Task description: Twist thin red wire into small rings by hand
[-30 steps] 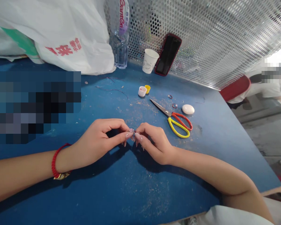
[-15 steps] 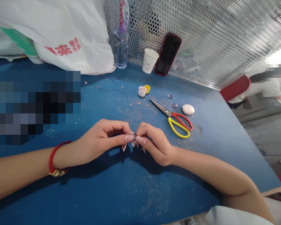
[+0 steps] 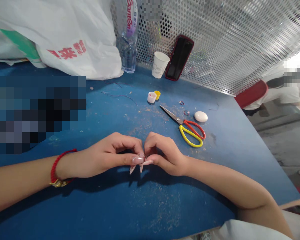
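My left hand (image 3: 115,151) and my right hand (image 3: 162,153) meet fingertip to fingertip over the blue table (image 3: 110,213). Both are closed in a pinch, with thumb against fingers. Whatever tiny thing sits between them is mostly covered by the fingertips and long nails, and I cannot make out its kind. Beyond my right hand lie scissors (image 3: 178,120) with one red and one yellow handle loop, blades pointing away to the left. Past them are two small dark-red rings, one ring (image 3: 181,103) farther off and another ring (image 3: 186,113) closer to a white oval object (image 3: 201,116).
A white little cup (image 3: 151,97) and a yellow one (image 3: 157,95) stand mid-table. Along the perforated metal screen (image 3: 215,50) are a paper cup (image 3: 160,65), a phone (image 3: 180,58) and a water bottle (image 3: 128,50). A white plastic bag (image 3: 90,33) fills the far left. Loose threads (image 3: 122,96) lie about.
Both hands have dipped slightly toward me, their fingertips now closer together. My right thumb has turned and bent lower. The scissors, cups and rings stay where they were.
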`<action>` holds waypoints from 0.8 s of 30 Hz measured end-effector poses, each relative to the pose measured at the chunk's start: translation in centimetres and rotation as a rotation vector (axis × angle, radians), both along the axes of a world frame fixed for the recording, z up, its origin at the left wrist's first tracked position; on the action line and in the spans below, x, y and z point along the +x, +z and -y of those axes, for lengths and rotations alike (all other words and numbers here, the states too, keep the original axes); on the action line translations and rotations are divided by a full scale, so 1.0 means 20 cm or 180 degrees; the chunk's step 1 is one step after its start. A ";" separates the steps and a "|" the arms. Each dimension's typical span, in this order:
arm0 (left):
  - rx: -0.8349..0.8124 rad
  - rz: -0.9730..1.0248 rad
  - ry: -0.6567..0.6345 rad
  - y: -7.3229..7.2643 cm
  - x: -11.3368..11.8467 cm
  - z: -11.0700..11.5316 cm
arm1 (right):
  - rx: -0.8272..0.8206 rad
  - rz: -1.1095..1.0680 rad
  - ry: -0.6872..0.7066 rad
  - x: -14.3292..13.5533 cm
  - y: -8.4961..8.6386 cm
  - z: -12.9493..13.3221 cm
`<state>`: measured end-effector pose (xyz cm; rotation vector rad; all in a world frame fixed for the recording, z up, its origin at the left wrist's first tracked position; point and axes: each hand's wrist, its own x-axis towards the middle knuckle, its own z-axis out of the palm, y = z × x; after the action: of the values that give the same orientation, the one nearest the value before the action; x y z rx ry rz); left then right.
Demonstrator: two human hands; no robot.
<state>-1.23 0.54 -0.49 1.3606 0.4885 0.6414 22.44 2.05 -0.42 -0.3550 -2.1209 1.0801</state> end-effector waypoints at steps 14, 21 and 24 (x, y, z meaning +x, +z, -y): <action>0.0030 -0.0186 0.1017 0.00 0.04 0.01 | -0.0024 0.0032 -0.0792 -0.01 0.02 0.01; 0.0315 -0.0639 0.1253 0.03 0.05 0.03 | 0.0687 0.0166 -0.0812 -0.01 0.00 0.03; 0.0514 -0.0790 0.1451 0.05 0.06 0.03 | 0.0814 0.0160 -0.0963 -0.01 0.00 0.04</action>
<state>-0.11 -0.06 0.53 1.5024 0.9818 0.9012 22.26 1.35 -0.32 -0.5618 -2.1322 0.6254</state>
